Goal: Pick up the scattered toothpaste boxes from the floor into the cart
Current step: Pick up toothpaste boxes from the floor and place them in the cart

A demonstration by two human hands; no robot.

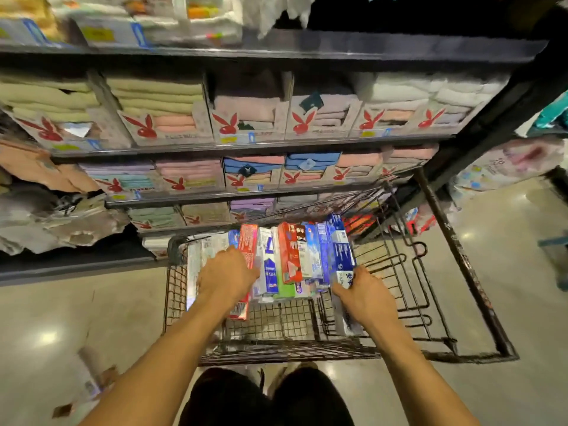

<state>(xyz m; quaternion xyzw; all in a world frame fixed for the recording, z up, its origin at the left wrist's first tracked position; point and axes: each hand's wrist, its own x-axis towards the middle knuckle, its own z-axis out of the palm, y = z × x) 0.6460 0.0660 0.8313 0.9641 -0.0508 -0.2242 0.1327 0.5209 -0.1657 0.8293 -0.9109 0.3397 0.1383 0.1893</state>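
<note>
Cardboard toothpaste boxes (289,256), probably light and stiff yet crushable, fill the cart (175,287) at frame centre. The left hand (227,275) grips a red box (248,244), the right hand (365,295) a blue-white box (345,278); the long sides are likely the best hold.

A shop: towel-stocked shelves (246,142), wire cart (307,318).

Shelves (276,146) of folded towels (159,96) (pastel stacks) rise beyond the hands (227,275). Glossy beige floor (61,318) beside them shows bright glare.
</note>
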